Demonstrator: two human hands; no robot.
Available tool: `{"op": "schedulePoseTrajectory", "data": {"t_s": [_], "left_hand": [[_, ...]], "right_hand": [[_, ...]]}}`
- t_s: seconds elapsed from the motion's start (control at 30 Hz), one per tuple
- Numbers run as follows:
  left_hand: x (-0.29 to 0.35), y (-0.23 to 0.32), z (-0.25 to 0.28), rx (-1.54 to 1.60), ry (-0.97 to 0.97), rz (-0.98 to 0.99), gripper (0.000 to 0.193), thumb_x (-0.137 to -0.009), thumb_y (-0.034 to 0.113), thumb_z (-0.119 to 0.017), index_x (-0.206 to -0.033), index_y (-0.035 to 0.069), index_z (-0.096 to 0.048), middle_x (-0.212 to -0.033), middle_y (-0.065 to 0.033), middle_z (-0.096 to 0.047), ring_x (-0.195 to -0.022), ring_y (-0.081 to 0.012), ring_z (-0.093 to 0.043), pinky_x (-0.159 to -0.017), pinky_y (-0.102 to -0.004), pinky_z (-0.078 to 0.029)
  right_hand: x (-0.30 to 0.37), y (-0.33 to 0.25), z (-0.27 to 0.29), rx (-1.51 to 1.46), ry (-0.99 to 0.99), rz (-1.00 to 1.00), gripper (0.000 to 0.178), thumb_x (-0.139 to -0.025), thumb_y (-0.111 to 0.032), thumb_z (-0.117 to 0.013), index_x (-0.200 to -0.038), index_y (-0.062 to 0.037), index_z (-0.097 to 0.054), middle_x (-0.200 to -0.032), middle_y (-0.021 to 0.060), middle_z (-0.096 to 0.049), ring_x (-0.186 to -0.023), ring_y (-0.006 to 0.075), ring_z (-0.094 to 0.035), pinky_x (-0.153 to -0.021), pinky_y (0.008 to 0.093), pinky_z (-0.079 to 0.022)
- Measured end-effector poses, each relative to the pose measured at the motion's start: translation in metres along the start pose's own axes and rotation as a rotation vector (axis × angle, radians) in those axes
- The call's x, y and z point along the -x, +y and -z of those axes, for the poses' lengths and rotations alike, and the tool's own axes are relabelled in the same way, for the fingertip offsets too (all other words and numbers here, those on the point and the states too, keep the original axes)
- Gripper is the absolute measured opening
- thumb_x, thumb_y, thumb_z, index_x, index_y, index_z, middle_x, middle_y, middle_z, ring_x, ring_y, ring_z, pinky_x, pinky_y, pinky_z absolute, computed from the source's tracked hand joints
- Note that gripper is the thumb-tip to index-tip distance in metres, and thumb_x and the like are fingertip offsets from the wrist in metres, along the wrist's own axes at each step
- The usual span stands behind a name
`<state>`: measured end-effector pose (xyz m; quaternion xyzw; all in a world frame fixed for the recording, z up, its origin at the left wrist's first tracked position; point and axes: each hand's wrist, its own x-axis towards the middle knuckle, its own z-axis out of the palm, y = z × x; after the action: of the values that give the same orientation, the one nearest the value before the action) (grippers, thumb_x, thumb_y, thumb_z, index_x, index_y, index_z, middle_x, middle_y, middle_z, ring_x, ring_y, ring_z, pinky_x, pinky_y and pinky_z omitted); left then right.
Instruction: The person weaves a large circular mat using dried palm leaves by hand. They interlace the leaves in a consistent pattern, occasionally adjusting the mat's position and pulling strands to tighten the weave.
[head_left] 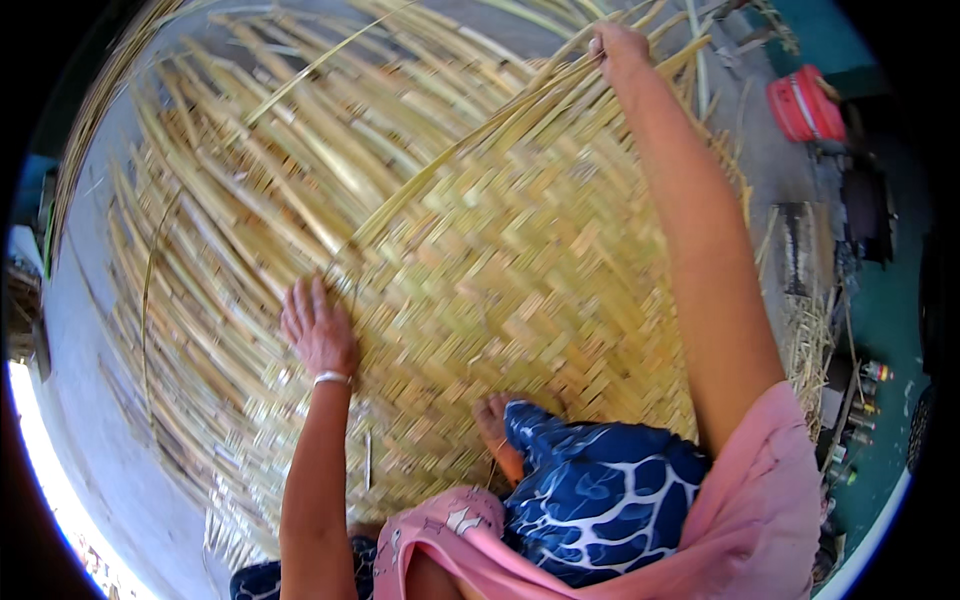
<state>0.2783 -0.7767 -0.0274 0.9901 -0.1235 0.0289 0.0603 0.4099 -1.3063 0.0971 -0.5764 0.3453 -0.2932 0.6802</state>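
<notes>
A large mat of flat yellow-green reed strips, woven in a diagonal pattern, lies spread under me. Beyond its woven part, long unwoven strips fan out to the far left. My left hand rests flat with fingers apart on the boundary between weave and loose strips. At the far right corner, my right hand is closed around a few strips and stretched far from my body. From that fist a bunch of strips runs slanting along the weave's edge toward my left hand. The fist hides the gripped ends.
My bare foot is on the mat. A bundle of long thin strips curves along the left rim. On the right are a red round object, a pile of scraps and several small bottles. Grey floor borders the mat.
</notes>
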Motion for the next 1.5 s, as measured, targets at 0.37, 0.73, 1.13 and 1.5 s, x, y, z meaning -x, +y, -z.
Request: {"op": "schedulePoseTrajectory", "data": {"t_s": [0.37, 0.73, 1.13, 1.5], "left_hand": [[-0.002, 0.01, 0.005, 0.048, 0.061, -0.029, 0.046, -0.086, 0.021, -0.051, -0.129, 0.006, -0.046, -0.14, -0.0133, -0.038, -0.134, -0.0306, -0.027, -0.11, -0.0449, -0.016], [-0.003, 0.011, 0.006, 0.071, 0.062, -0.045, 0.052, -0.078, 0.016, -0.051, -0.129, 0.008, -0.045, -0.138, -0.0136, -0.039, -0.133, -0.0302, -0.028, -0.11, -0.0457, -0.016], [-0.058, 0.057, 0.106, 0.323, 0.43, -0.205, 0.055, -0.083, 0.023, -0.06, -0.132, 0.006, -0.04, -0.141, -0.0173, -0.035, -0.133, -0.0343, -0.028, -0.108, -0.0466, -0.02], [-0.136, 0.158, 0.29, 0.287, 0.073, -0.745, 0.027, -0.093, 0.027, -0.05, -0.108, 0.008, -0.063, -0.092, -0.0103, -0.064, -0.086, -0.0205, -0.061, -0.084, -0.036, -0.043]], "right_hand": [[-0.034, 0.002, 0.038, 0.338, 0.02, -0.048, 0.011, -0.082, -0.005, -0.046, -0.091, -0.0012, -0.051, -0.058, 0.008, -0.051, -0.041, 0.0176, -0.048, -0.036, 0.0332, -0.035], [-0.066, -0.065, 0.027, -0.153, -0.091, -0.087, 0.009, -0.086, -0.011, -0.054, -0.08, -0.004, -0.052, -0.064, 0.0047, -0.052, -0.047, 0.012, -0.048, -0.039, 0.0248, -0.037], [0.13, -0.099, 0.009, 0.824, -0.104, 1.152, 0.024, -0.091, -0.022, -0.051, -0.113, -0.0136, -0.055, -0.095, 0.0132, -0.064, -0.077, 0.0343, -0.061, -0.066, 0.0385, -0.05], [0.217, -0.08, 0.018, 0.915, -0.193, 1.57, 0.039, -0.08, -0.011, -0.062, -0.118, -0.0193, -0.054, -0.076, 0.0033, -0.056, -0.06, 0.0244, -0.057, -0.051, 0.0328, -0.049]]}}
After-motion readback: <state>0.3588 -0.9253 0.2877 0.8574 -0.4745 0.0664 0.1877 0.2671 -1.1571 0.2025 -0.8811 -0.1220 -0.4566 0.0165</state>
